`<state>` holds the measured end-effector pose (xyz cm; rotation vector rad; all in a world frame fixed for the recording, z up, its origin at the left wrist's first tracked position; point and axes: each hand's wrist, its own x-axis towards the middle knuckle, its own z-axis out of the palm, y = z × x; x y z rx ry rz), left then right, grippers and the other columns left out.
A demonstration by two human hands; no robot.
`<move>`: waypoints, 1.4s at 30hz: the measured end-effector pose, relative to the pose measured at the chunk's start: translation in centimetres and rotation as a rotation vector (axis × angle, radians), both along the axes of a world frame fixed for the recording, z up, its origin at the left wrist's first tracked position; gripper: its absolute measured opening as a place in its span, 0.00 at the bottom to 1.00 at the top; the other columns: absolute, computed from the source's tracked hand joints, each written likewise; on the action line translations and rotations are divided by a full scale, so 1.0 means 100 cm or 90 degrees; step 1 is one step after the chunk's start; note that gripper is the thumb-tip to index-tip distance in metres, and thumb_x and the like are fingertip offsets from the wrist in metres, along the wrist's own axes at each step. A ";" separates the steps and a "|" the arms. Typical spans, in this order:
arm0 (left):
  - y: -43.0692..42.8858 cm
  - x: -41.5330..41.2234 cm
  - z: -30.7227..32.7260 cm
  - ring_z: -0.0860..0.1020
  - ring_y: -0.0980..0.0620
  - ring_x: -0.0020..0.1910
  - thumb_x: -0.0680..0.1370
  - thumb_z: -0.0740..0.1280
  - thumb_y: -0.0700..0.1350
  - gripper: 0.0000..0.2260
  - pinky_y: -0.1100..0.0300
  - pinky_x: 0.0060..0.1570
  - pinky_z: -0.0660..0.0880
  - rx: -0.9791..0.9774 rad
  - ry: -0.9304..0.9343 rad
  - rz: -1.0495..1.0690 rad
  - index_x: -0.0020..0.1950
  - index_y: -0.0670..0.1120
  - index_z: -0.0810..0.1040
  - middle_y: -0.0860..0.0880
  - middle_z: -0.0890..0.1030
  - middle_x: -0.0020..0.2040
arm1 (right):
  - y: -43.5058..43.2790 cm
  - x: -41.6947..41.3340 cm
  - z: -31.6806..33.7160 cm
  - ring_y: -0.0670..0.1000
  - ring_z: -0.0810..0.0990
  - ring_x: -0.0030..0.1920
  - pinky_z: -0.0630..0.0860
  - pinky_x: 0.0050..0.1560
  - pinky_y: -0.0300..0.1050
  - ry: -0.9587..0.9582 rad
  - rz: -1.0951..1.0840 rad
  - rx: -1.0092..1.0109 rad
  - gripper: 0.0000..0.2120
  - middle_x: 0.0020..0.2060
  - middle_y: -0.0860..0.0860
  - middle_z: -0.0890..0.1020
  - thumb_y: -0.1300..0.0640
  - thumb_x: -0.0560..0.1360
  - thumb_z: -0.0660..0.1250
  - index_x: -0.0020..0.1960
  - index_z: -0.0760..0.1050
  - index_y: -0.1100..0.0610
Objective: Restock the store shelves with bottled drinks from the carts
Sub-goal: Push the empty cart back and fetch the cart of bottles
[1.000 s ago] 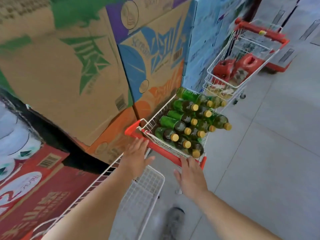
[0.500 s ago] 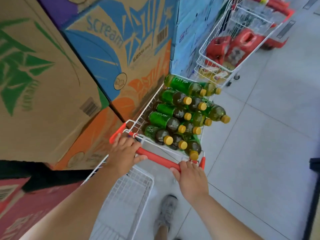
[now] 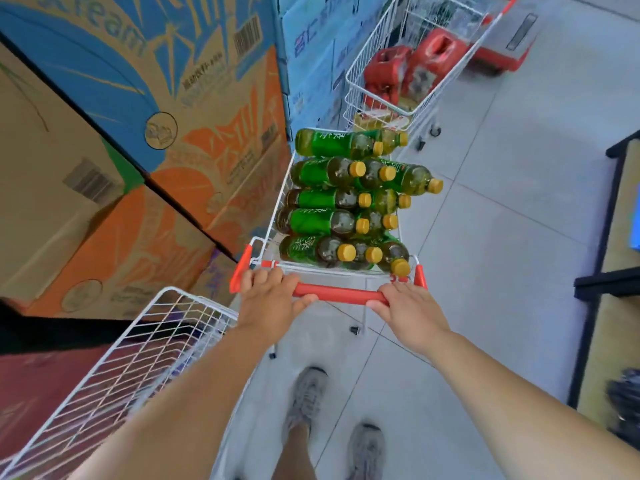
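Bottles of green drink lie stacked on their sides in the cart at frame centre, piled above its rim; the load looks heavy, and the smooth top ones could roll off. Left hand and right hand each wrap the red handle, a good place to hold. Boxes stand close on the left, another cart just ahead; open floor lies to the right.

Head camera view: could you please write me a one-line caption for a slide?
Left hand and right hand grip the red handle of a cart piled with green bottles, beside stacked cartons.
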<state>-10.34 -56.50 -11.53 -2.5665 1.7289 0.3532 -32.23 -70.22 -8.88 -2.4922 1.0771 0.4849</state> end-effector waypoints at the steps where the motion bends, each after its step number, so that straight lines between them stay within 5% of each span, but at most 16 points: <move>1: -0.002 -0.010 0.001 0.74 0.44 0.49 0.74 0.44 0.70 0.32 0.51 0.56 0.58 0.003 0.000 0.007 0.54 0.52 0.79 0.50 0.79 0.49 | -0.001 -0.009 0.000 0.52 0.74 0.56 0.67 0.62 0.46 -0.008 0.000 -0.005 0.20 0.52 0.47 0.77 0.38 0.79 0.50 0.56 0.72 0.50; 5: -0.003 -0.053 0.003 0.71 0.46 0.59 0.72 0.37 0.71 0.35 0.50 0.63 0.58 0.066 0.018 0.032 0.59 0.55 0.74 0.52 0.76 0.58 | -0.003 -0.047 0.002 0.52 0.72 0.60 0.65 0.63 0.45 -0.010 -0.003 -0.004 0.19 0.57 0.46 0.76 0.39 0.80 0.50 0.64 0.69 0.46; 10: 0.003 -0.104 0.010 0.68 0.46 0.63 0.78 0.47 0.68 0.25 0.49 0.65 0.57 0.112 0.032 0.034 0.62 0.54 0.71 0.51 0.74 0.60 | 0.003 -0.093 0.004 0.53 0.70 0.62 0.63 0.65 0.46 0.016 -0.010 0.022 0.19 0.59 0.48 0.75 0.40 0.81 0.49 0.68 0.66 0.43; 19: 0.046 -0.151 0.011 0.70 0.49 0.64 0.79 0.52 0.66 0.20 0.51 0.66 0.58 0.092 0.122 -0.017 0.63 0.59 0.73 0.55 0.77 0.61 | 0.058 -0.152 0.000 0.54 0.69 0.63 0.59 0.66 0.48 0.050 -0.142 0.054 0.18 0.57 0.49 0.74 0.40 0.79 0.55 0.63 0.71 0.46; 23: 0.082 -0.177 0.011 0.71 0.48 0.64 0.79 0.52 0.67 0.21 0.50 0.65 0.59 0.098 0.110 -0.046 0.63 0.59 0.73 0.54 0.78 0.61 | 0.110 -0.177 -0.003 0.53 0.68 0.63 0.60 0.65 0.47 0.058 -0.193 0.028 0.23 0.56 0.48 0.73 0.31 0.75 0.53 0.60 0.71 0.44; 42: 0.344 -0.286 0.010 0.71 0.50 0.64 0.78 0.53 0.67 0.20 0.52 0.66 0.57 0.100 0.118 -0.166 0.62 0.61 0.74 0.56 0.77 0.58 | 0.428 -0.301 0.002 0.55 0.65 0.66 0.56 0.68 0.49 0.085 -0.315 0.030 0.26 0.62 0.51 0.72 0.33 0.77 0.50 0.65 0.68 0.48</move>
